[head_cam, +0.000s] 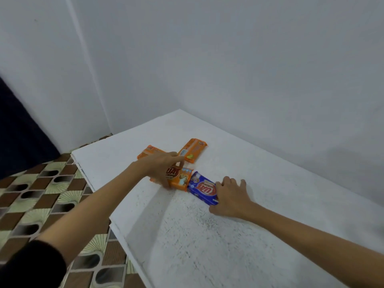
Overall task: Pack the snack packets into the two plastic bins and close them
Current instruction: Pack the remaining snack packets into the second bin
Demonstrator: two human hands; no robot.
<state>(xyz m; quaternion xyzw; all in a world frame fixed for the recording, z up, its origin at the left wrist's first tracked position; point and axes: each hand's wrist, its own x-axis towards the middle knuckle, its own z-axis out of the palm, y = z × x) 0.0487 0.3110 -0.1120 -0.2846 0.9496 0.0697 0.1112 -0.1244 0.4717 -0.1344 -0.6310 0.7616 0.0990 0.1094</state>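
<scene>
Gripping the front orange packet [180,178] from above, the left hand [164,168] has its fingers curled over the packet's far side and its thumb tucked under the near edge; the packet lies flat on the table [239,246], printed face up. Just to the right, the right hand [229,196] clamps the near end of the blue packet [202,187]; its fingers bend over the wrapper's top and its thumb presses in at the near side, low against the table. The two hands sit apart, each on its own packet.

The blue packet lies slantwise with its far end against the right end of the front orange packet; whether the two wrappers touch or only nearly touch I cannot tell.

Behind the left hand's fingertips lies the far orange packet [192,150], flat and angled, a white label at its near end; it sits just beside the knuckles. The left orange packet [148,153] lies behind the left wrist, partly hidden by it.

All four packets sit near the middle of the white, rough-textured table, which stands in a corner of pale walls [249,69]; a black sleeve [31,265] covers the left upper forearm; brown and green patterned flooring [41,196] shows at the left, below a dark blue cloth or panel [16,132].
</scene>
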